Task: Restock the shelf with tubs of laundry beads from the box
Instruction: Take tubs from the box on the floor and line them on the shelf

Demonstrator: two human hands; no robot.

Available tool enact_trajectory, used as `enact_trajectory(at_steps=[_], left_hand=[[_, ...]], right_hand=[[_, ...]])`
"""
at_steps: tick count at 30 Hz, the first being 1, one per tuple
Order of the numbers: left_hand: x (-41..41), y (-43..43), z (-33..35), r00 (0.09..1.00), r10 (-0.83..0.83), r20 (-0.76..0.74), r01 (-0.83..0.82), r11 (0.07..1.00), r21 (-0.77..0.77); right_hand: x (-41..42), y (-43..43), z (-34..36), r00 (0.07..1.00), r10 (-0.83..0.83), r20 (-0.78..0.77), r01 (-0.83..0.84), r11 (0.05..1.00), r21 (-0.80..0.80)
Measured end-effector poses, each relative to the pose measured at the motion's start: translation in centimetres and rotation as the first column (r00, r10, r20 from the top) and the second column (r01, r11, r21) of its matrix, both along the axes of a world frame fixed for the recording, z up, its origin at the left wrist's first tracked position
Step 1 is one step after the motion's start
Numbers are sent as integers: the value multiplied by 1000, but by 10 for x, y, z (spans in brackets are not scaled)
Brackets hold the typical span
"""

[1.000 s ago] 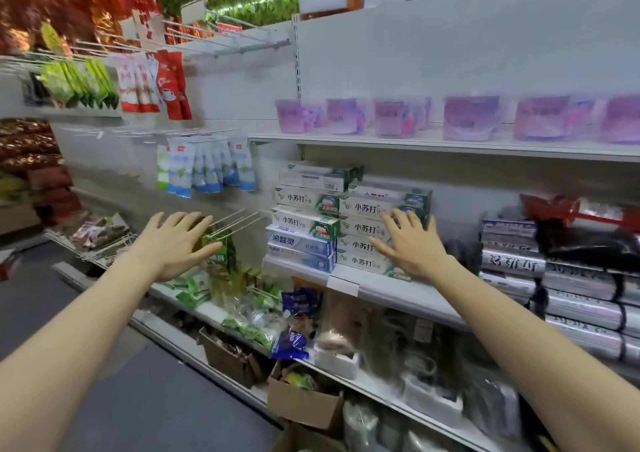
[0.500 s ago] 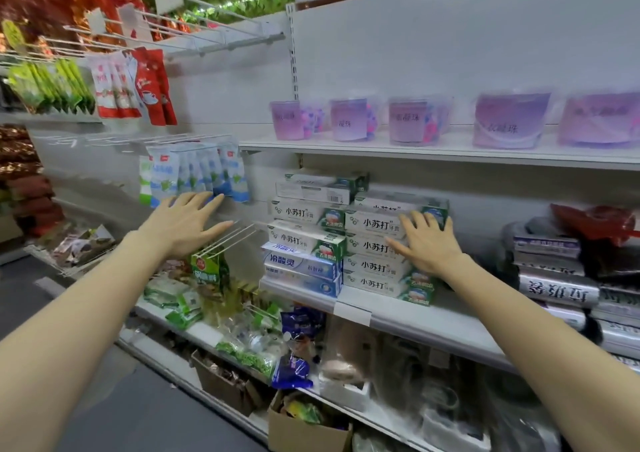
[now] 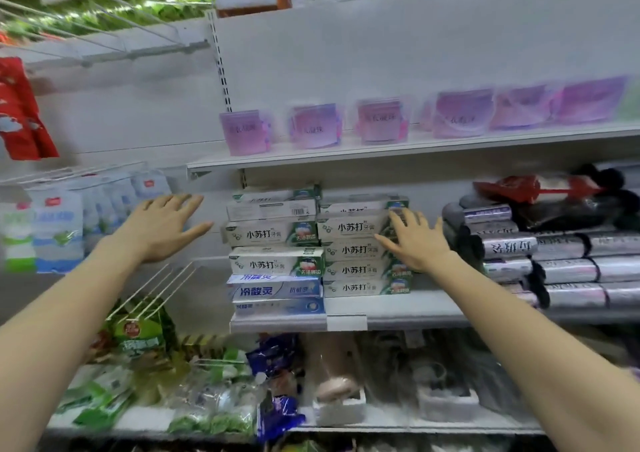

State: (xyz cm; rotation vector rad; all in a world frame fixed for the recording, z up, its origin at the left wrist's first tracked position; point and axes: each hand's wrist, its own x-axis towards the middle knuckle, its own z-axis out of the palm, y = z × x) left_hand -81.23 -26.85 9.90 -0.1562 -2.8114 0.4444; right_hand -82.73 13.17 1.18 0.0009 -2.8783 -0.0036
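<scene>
Several purple tubs of laundry beads [image 3: 245,132] stand in a row on the white upper shelf [image 3: 381,151], blurred by motion. My left hand [image 3: 162,226] is stretched out flat and holds nothing, in front of the hanging blue-white packs, left of the stacked toothpaste boxes. My right hand [image 3: 415,240] is also flat with spread fingers, in front of the right stack of toothpaste boxes [image 3: 353,247]; whether it touches them I cannot tell. Both hands are below the tub shelf. No supply box shows in this view.
Toothpaste cartons in two stacks fill the middle shelf [image 3: 346,320]. Silver-wrapped rolls [image 3: 561,264] and a red item lie at the right. Wire pegs [image 3: 162,278] with green bags jut out at lower left. Red packs [image 3: 20,112] hang at far left. Bagged goods crowd the lowest shelf.
The view has tilted up and drawn closer to the shelves. Both hands have risen relative to the shelves, still flat and holding nothing.
</scene>
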Motion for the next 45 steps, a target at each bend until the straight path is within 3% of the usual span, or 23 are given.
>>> enact_trajectory(at_steps=[5, 11, 24, 36, 45], left_hand=[[-16, -13, -37, 992, -90, 86, 96, 993, -71], [-27, -11, -105, 963, -169, 210, 174, 985, -9], [-18, 16, -292, 812, -185, 553, 181, 982, 61], [49, 37, -523, 545, -153, 824, 149, 985, 84], [95, 22, -664, 382, -135, 914, 47, 991, 127]], right_hand=[[32, -23, -32, 994, -104, 37, 104, 994, -25], [61, -36, -84, 969, -175, 174, 170, 985, 42], [95, -43, -251, 863, -151, 482, 168, 986, 9], [154, -41, -453, 613, -127, 780, 248, 968, -38], [199, -75, -603, 417, -67, 906, 249, 968, -43]])
